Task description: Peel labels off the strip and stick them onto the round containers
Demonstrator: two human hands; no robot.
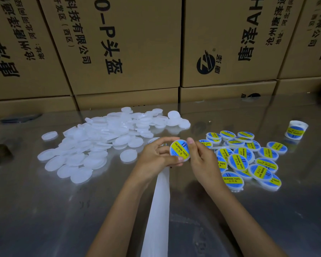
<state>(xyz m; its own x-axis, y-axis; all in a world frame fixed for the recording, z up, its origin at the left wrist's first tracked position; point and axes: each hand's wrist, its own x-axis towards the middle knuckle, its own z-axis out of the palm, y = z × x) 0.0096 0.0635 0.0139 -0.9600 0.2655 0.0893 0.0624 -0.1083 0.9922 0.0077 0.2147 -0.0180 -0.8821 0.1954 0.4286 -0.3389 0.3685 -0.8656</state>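
Here, mid-frame, both hands are gripping a round white container (180,150) wearing a blue-yellow label, left hand (157,156) and right hand (202,158) pinching its opposite edges.

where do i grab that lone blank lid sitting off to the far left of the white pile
Take the lone blank lid by its rim, pinching across opposite edges from above. It lies flat on the table, apart from the pile of blank lids, so its edge is probably free all round.
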